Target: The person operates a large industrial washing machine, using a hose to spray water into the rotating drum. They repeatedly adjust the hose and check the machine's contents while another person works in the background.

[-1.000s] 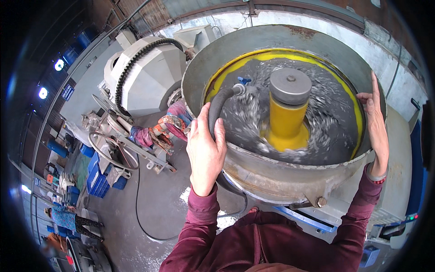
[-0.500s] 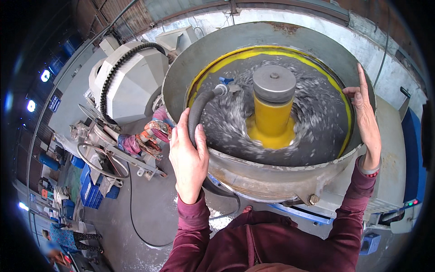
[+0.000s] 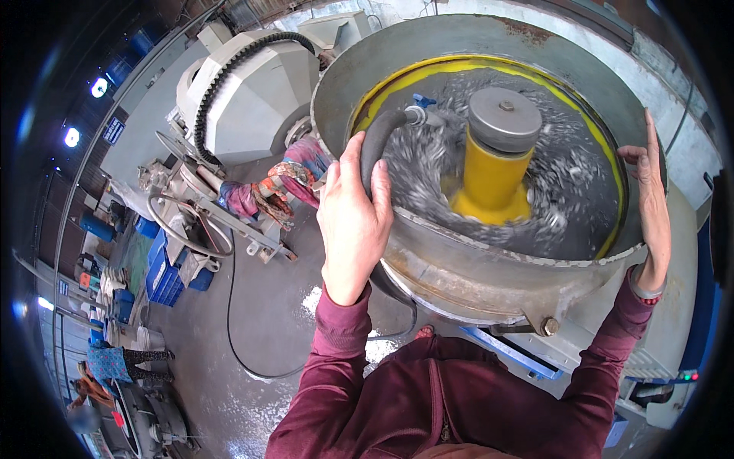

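Observation:
My left hand [image 3: 353, 222] is wrapped round a thick dark hose [image 3: 375, 149] at the near left rim of a large round metal tub [image 3: 489, 237]. The hose bends over that rim, and its end, with a blue-handled valve [image 3: 424, 100], points in over the contents. On the right side of the tub my right hand [image 3: 650, 195] rests against the rim, fingers stretched out and holding nothing. Inside, a grey mass of small pieces [image 3: 569, 183] is blurred by motion around a yellow central post [image 3: 492, 176] with a grey metal cap. Yellow lining shows along the inner wall.
Left of the tub stands a pale faceted drum machine [image 3: 248, 107] with a black chain-like band. Patterned cloth [image 3: 279, 187] drapes a metal frame beside it. A dark cable [image 3: 233, 336] curves over the floor. Blue crates [image 3: 164, 271] and a person [image 3: 115, 363] are farther left.
The view has shifted, so tub, hose and both hands appear farther right and slightly higher. My left hand keeps its hold on the hose; the pieces in the tub keep churning.

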Available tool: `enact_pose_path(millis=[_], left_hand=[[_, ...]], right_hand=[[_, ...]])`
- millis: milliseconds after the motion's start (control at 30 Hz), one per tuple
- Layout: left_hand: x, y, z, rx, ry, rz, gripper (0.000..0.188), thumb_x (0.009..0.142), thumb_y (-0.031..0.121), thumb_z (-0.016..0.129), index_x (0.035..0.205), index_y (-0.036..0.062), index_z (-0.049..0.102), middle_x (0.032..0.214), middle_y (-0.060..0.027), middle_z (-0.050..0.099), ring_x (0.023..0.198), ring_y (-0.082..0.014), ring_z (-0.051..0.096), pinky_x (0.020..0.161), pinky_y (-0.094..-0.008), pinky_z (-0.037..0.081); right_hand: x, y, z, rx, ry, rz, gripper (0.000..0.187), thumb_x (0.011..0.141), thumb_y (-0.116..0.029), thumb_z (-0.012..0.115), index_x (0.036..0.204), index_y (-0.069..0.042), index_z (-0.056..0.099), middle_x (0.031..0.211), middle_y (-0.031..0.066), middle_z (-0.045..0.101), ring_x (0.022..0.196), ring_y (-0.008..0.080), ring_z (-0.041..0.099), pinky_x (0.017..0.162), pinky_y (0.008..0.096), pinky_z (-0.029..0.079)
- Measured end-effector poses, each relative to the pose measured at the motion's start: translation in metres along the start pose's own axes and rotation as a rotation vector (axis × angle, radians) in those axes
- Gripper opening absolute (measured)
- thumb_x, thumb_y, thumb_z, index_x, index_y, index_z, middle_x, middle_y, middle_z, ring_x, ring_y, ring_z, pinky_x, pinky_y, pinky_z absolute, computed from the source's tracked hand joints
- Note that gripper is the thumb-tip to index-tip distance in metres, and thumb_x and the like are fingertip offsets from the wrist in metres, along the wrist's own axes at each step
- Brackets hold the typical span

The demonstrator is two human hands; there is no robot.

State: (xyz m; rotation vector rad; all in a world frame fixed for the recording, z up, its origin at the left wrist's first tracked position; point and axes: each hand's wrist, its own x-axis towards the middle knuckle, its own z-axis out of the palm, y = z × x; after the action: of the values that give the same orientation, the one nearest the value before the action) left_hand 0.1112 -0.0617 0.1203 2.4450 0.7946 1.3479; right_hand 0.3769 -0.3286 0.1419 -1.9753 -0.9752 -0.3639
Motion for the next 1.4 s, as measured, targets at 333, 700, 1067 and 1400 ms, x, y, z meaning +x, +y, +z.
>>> enact_pose_path(millis=[333,700,1067,1400], left_hand=[[-0.002,-0.001,-0.001,-0.006,-0.005,-0.019,0.043,0.091,0.019,0.056,0.130,0.0038,0.046,0.101,-0.0255,0.060,0.092,-0.0411,0.060,0.081,-0.0457,0.048],[-0.001,0.008,-0.006,0.023,-0.025,-0.055,0.038,0.094,0.017,0.054,0.128,0.0016,0.049,0.111,-0.0230,0.061,0.100,-0.0368,0.062,0.086,-0.0404,0.048],[0.000,0.004,-0.003,0.009,-0.009,0.012,0.039,0.094,0.018,0.053,0.129,0.0025,0.048,0.103,-0.0220,0.059,0.093,-0.0384,0.060,0.080,-0.0447,0.048],[0.001,0.006,-0.004,-0.002,-0.029,-0.003,0.039,0.095,0.020,0.053,0.130,0.0038,0.049,0.105,-0.0228,0.059,0.095,-0.0393,0.060,0.081,-0.0448,0.048]], right_hand=[[-0.001,-0.003,0.004,-0.018,-0.017,-0.008,0.064,0.099,-0.055,0.030,0.152,-0.021,0.020,0.097,0.0088,0.055,0.096,0.0194,0.051,0.096,0.0348,0.038],[-0.002,-0.010,0.000,-0.043,-0.040,0.036,0.071,0.095,-0.063,0.025,0.152,-0.022,0.016,0.099,0.0145,0.059,0.099,0.0262,0.056,0.093,0.0400,0.041],[-0.003,-0.015,-0.003,-0.001,-0.046,0.031,0.063,0.100,-0.050,0.034,0.152,-0.017,0.019,0.101,0.0141,0.058,0.097,0.0241,0.056,0.093,0.0352,0.040],[-0.003,-0.010,-0.002,-0.015,-0.025,0.030,0.067,0.098,-0.057,0.029,0.152,-0.019,0.018,0.100,0.0124,0.058,0.097,0.0224,0.054,0.093,0.0354,0.040]])
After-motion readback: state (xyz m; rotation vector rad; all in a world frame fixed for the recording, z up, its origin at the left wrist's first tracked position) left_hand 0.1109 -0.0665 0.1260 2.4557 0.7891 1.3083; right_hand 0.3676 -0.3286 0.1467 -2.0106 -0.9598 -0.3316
